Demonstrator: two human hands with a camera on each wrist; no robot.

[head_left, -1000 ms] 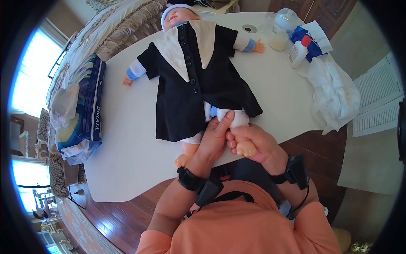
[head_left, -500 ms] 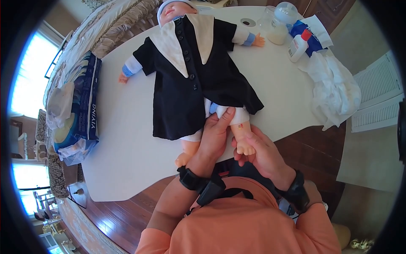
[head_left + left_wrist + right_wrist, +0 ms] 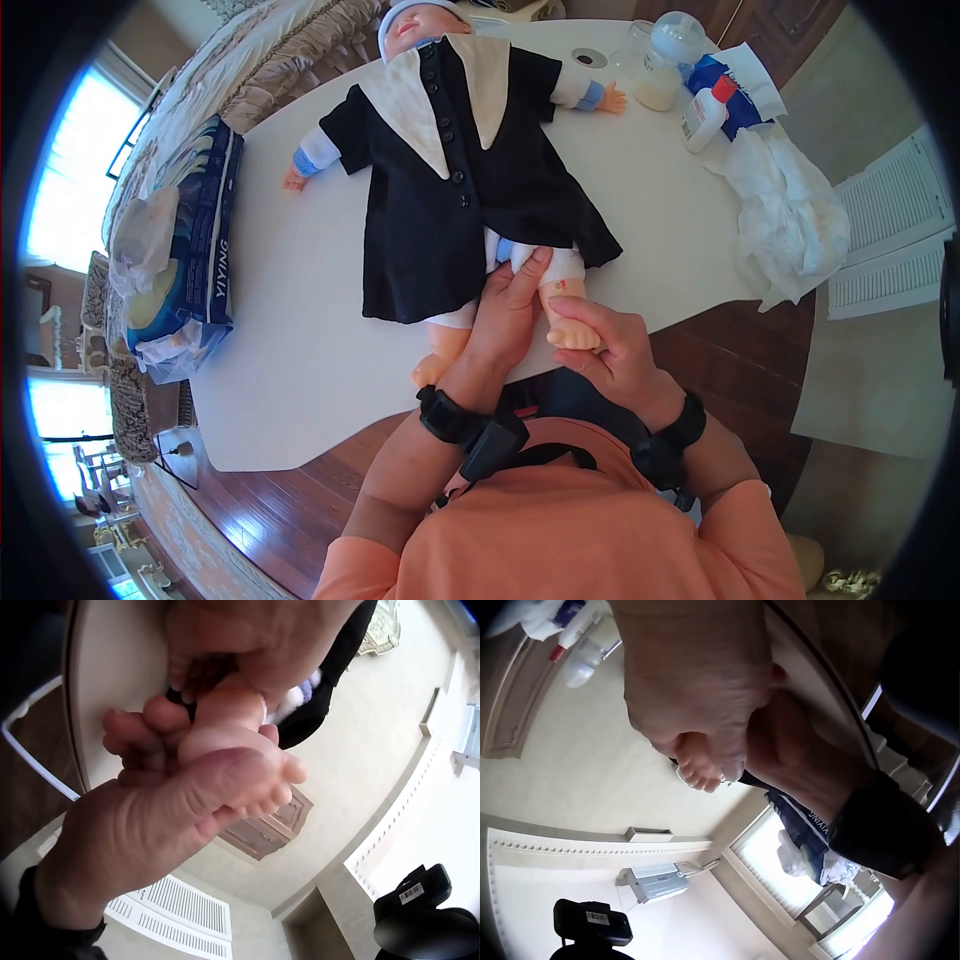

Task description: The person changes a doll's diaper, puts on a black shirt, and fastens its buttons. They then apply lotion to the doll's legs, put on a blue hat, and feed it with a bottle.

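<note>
A baby doll (image 3: 420, 240) in a black buttoned garment with a wide cream collar lies face up on the white table (image 3: 290, 390). My left hand (image 3: 505, 320) grips its bent-up leg around the knee, the thumb lying along the white trouser leg (image 3: 566, 264). With my right hand (image 3: 620, 350) I hold the same leg's bare foot (image 3: 574, 334). In the left wrist view, the right thumb presses over the foot (image 3: 217, 750), with the toes sticking out past it. The doll's other leg (image 3: 443, 350) rests on the table beside my left wrist.
A blue diaper pack (image 3: 215, 230) stands along the left side. At the far right are a baby bottle (image 3: 660, 80), a white bottle with a red cap (image 3: 707, 117), a blue packet (image 3: 745, 110) and a crumpled white cloth (image 3: 785, 215). The table's front edge runs just below my hands.
My right hand has shifted from around the lower leg, loosened, and now holds the foot with the thumb on top. The left hand keeps its grip at the knee.
</note>
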